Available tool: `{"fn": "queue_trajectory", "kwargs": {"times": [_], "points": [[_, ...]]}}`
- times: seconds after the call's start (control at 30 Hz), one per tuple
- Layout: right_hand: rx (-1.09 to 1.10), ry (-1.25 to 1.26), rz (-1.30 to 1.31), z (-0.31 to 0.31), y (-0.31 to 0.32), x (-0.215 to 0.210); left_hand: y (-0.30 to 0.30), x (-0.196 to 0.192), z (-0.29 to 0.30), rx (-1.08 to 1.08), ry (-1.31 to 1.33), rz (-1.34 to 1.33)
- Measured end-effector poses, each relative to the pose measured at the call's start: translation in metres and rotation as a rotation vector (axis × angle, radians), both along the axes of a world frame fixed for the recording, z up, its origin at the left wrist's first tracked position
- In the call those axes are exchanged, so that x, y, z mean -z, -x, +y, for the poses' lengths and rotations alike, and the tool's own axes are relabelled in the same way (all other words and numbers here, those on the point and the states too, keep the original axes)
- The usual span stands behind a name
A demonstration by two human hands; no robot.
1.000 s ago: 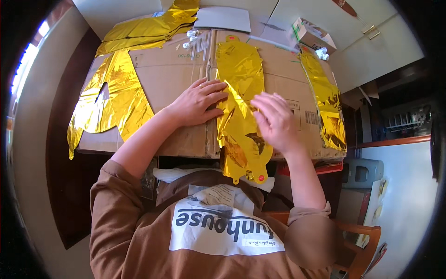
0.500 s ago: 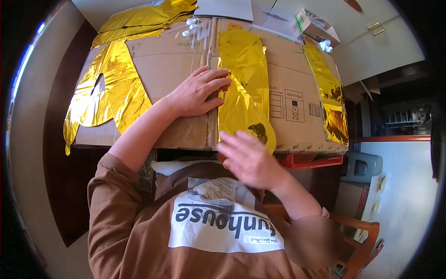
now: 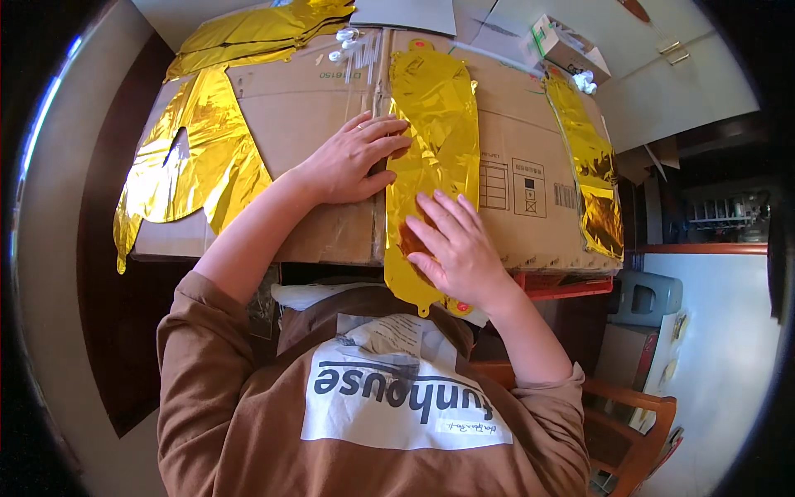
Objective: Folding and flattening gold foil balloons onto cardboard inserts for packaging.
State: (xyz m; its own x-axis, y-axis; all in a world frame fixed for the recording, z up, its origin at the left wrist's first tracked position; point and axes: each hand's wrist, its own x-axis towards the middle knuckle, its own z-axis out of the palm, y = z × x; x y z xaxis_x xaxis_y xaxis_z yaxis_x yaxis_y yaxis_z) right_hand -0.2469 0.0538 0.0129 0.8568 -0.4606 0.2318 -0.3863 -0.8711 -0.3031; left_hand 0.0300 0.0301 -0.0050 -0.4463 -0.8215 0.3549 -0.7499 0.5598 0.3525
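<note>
A long gold foil balloon (image 3: pixel 435 124), flat and uninflated, lies lengthwise over a cardboard box top (image 3: pixel 306 116). Its near end, with a small tab, hangs past the box's front edge toward my shirt. My left hand (image 3: pixel 356 161) rests with fingers outstretched, the palm on the cardboard and the fingertips over the balloon's left edge. On the balloon's lower part my right hand (image 3: pixel 460 248) lies with its fingers spread. Beneath the right hand, a small piece with a red spot (image 3: pixel 461 306) shows at the balloon's near end. Neither hand grips anything.
To the left lies another gold foil balloon (image 3: pixel 195 149), with a gold foil stack (image 3: pixel 257 37) behind it. A gold foil strip (image 3: pixel 588 174) lies at the right edge. Clear straws (image 3: pixel 358 62), a small open box (image 3: pixel 569 48) and a white sheet (image 3: pixel 406 15) are farther back.
My right hand has moved up and forward onto the balloon's lower part. The balloon's near end, folded back before, now extends past the box edge. My left hand stays in place.
</note>
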Motion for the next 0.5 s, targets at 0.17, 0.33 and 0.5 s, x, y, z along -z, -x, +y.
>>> {"fn": "queue_trajectory", "kwargs": {"times": [0.17, 0.33, 0.5], "points": [[-0.027, -0.029, -0.028, 0.000, -0.003, 0.004, -0.002, 0.002, 0.002, -0.004, 0.004, 0.021], [0.129, 0.012, -0.197, -0.025, 0.010, 0.002, -0.004, -0.003, 0.002, -0.005, -0.013, 0.040], [0.253, 0.045, -0.198, -0.063, 0.021, 0.019, -0.001, -0.001, -0.007, -0.023, 0.009, 0.018]]}}
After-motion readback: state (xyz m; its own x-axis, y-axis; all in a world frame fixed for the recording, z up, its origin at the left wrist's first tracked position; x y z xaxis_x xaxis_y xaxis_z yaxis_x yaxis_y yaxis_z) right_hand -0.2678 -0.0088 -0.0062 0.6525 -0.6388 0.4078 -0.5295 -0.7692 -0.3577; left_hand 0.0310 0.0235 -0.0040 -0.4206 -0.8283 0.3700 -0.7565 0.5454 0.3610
